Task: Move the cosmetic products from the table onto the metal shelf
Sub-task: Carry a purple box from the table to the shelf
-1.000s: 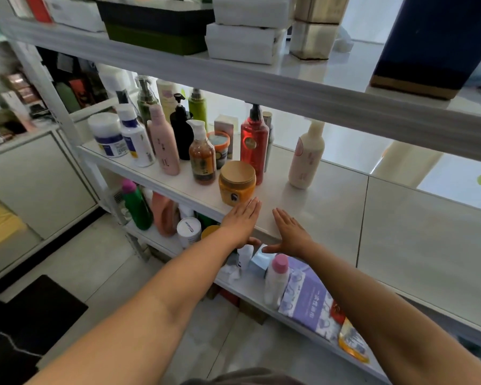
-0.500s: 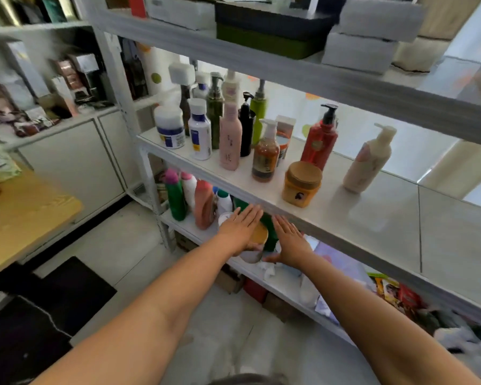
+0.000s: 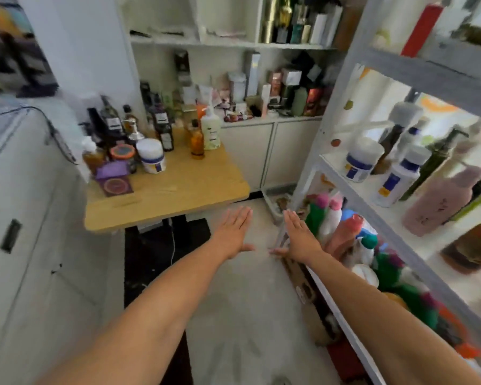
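A wooden table (image 3: 178, 195) at left centre carries several cosmetic products: a white jar with a blue label (image 3: 151, 155), an orange-lidded jar (image 3: 122, 154), a purple box (image 3: 113, 177), a white pump bottle (image 3: 210, 129), an amber bottle (image 3: 197, 140) and dark bottles (image 3: 161, 126). The metal shelf (image 3: 356, 195) on the right holds many bottles and a white jar (image 3: 361, 159). My left hand (image 3: 233, 232) and my right hand (image 3: 299, 236) are stretched out flat over the floor between table and shelf, holding nothing.
White cabinets (image 3: 261, 151) with cluttered boxes on top stand behind the table. A white unit (image 3: 25, 232) fills the left side. A black mat (image 3: 150, 254) lies under the table. The lower shelf level is packed with colourful bottles (image 3: 345, 226).
The view has swung left from the shelf toward the table. Both hands have left the shelf edge and now hover over the floor, still flat and empty.
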